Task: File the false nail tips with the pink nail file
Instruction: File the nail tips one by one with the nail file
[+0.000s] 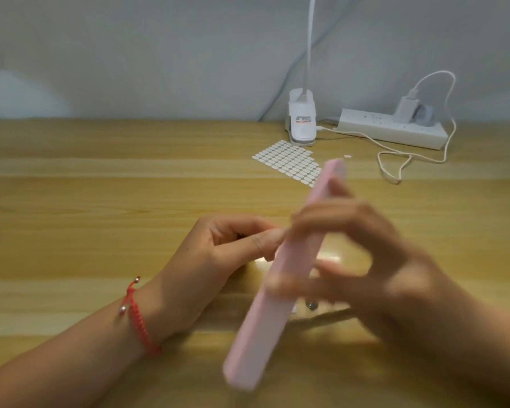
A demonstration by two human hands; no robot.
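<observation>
My right hand (365,260) grips the long pink nail file (265,313) near its middle, and the file slants from the lower left up to the upper right. The hand and file are blurred by motion. My left hand (218,254), with a red bracelet on the wrist, has its fingers curled and pinches something small at the fingertips right against the file's edge. That small thing is mostly hidden, so I cannot make out the nail tip itself.
On the wooden table (100,201) lies a sheet of small white adhesive tabs (289,161). Behind it stand a white clip lamp base (302,122) and a white power strip (392,128) with a charger and a looping white cable (395,166).
</observation>
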